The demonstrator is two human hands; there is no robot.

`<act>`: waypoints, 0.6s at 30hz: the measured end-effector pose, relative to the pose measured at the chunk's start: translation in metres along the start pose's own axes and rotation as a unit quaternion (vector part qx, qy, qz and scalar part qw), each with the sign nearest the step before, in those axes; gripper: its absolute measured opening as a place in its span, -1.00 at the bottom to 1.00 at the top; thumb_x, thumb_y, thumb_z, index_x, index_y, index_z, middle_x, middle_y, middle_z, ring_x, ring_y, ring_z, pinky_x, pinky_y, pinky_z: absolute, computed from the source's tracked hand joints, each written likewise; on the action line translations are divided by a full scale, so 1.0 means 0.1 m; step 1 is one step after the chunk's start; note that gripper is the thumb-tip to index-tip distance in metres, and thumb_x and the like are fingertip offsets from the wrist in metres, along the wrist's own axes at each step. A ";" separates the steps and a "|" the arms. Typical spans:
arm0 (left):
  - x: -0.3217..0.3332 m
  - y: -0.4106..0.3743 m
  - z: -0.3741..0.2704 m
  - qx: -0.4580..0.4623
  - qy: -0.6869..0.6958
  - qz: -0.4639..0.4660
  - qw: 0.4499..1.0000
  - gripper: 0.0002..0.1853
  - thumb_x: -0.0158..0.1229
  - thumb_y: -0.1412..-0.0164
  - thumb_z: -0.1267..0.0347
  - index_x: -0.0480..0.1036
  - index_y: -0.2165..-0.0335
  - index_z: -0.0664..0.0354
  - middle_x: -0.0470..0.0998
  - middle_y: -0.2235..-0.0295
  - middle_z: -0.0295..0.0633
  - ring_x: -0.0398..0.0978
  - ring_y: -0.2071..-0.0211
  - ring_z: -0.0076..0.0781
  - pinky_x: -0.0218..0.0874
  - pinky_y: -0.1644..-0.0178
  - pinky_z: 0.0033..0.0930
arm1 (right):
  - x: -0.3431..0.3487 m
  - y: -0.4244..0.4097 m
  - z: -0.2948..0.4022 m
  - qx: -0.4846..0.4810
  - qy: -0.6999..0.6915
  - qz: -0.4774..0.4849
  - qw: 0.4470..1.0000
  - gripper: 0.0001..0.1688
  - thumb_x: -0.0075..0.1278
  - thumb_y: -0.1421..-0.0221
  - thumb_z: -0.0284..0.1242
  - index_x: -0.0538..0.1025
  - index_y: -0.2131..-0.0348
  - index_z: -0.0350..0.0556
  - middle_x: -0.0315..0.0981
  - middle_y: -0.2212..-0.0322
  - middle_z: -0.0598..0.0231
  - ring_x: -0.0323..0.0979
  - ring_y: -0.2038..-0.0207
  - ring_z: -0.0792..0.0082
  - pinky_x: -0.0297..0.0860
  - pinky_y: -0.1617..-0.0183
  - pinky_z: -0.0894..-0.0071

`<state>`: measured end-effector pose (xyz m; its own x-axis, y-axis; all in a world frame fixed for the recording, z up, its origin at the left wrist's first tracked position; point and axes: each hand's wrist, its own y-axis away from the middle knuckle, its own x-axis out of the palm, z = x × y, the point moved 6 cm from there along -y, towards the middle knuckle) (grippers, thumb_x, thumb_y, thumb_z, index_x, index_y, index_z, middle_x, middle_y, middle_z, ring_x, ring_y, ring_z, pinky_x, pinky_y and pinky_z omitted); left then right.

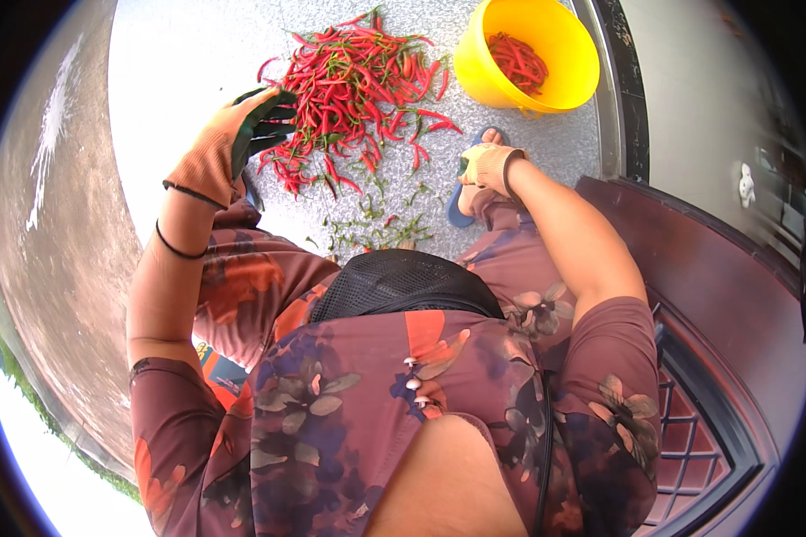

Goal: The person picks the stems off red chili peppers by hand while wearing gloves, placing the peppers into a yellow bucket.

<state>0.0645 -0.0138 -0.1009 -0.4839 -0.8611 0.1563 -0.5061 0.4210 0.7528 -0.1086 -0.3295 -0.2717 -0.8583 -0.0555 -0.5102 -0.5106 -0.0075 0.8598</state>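
A large heap of red chili peppers (356, 84) with green stems lies on the speckled stone floor (181, 87) in front of me. At its left edge is my left hand (262, 127), in an orange knit glove with a dark coated palm, its fingers spread. No pepper shows between them. My right hand (487, 168), gloved alike, hovers over my sandalled foot, fingers curled. Its fingertips are turned away, so any held thing is hidden. Beyond it, a yellow plastic bucket (571, 47) holds some red chilies (518, 64) without visible green stems.
Loose green stems (376, 228) are scattered between my feet. A blue sandal (458, 207) is on my right foot. A raised metal-edged doorway sill (621, 101) and a dark red door panel (698, 228) border the right side. A rough concrete strip (60, 221) runs along the left.
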 end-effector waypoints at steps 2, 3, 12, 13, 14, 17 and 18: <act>-0.16 -0.03 0.14 0.012 0.030 -0.026 0.999 -0.61 -0.15 -0.28 0.20 0.38 0.08 0.23 0.49 0.17 -0.19 0.48 0.20 -0.43 0.28 0.10 -0.45 | -0.11 -0.16 -0.08 0.017 -0.048 -0.030 0.998 -0.35 -0.08 -0.05 -0.15 0.27 -0.06 -0.09 0.26 -0.02 -0.03 0.21 -0.09 -0.02 0.15 -0.07 -0.10; -0.21 -0.02 0.17 0.018 0.038 -0.041 0.998 -0.62 -0.14 -0.27 0.21 0.37 0.08 0.24 0.49 0.17 -0.19 0.48 0.20 -0.43 0.28 0.10 -0.45 | -0.29 -0.22 -0.03 -0.019 -0.081 -0.031 0.996 -0.37 -0.08 -0.06 -0.19 0.26 -0.07 -0.09 0.26 -0.02 -0.02 0.20 -0.10 -0.03 0.16 -0.06 -0.12; -0.42 0.16 0.19 0.044 -0.049 -0.132 0.989 -0.69 0.15 -0.10 0.31 0.48 0.21 0.28 0.54 0.38 -0.33 0.45 0.36 -0.66 0.25 0.23 -0.62 | -0.11 -1.27 0.16 0.108 0.097 -0.176 0.974 -0.53 -0.32 -0.17 -0.32 0.25 -0.07 0.04 0.30 0.04 0.16 0.31 0.00 0.18 0.19 0.05 -0.18; -0.43 0.18 0.19 0.047 -0.044 -0.141 0.988 -0.69 0.16 -0.10 0.29 0.49 0.22 0.26 0.54 0.40 -0.35 0.43 0.36 -0.68 0.23 0.25 -0.64 | -0.11 -1.30 0.20 0.098 0.094 -0.174 0.975 -0.55 -0.31 -0.16 -0.32 0.28 -0.04 0.04 0.32 0.06 0.15 0.32 0.00 0.18 0.19 0.05 -0.18; -0.50 0.17 0.22 0.042 -0.050 -0.142 0.988 -0.69 0.15 -0.10 0.28 0.49 0.21 0.26 0.54 0.40 -0.35 0.42 0.35 -0.69 0.22 0.25 -0.65 | -0.12 -1.34 0.23 0.089 0.050 -0.174 0.979 -0.60 -0.29 -0.14 -0.33 0.34 0.04 0.01 0.38 0.11 0.15 0.38 0.06 0.14 0.23 0.08 -0.11; -0.60 0.18 0.29 0.038 -0.074 -0.139 0.987 -0.68 0.14 -0.12 0.26 0.49 0.20 0.25 0.54 0.40 -0.37 0.41 0.37 -0.68 0.20 0.26 -0.64 | -0.14 -1.31 0.33 0.096 -0.064 -0.155 0.981 -0.68 -0.17 -0.02 -0.34 0.48 0.25 -0.05 0.48 0.24 0.06 0.46 0.17 0.10 0.35 0.13 0.14; -0.63 0.16 0.32 0.048 -0.078 -0.133 0.987 -0.68 0.13 -0.12 0.26 0.49 0.20 0.24 0.54 0.40 -0.37 0.40 0.38 -0.68 0.20 0.27 -0.63 | -0.18 -1.25 0.40 0.104 -0.108 -0.130 0.980 -0.69 -0.15 -0.01 -0.35 0.51 0.28 -0.09 0.48 0.27 0.01 0.46 0.18 0.09 0.36 0.13 0.14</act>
<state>0.0641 0.0567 -0.1192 -0.4254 -0.8935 -0.1438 -0.6908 0.2180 0.6894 -0.0309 -0.2875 -0.3709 -0.6766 0.1335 -0.7242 -0.6944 0.2116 0.6878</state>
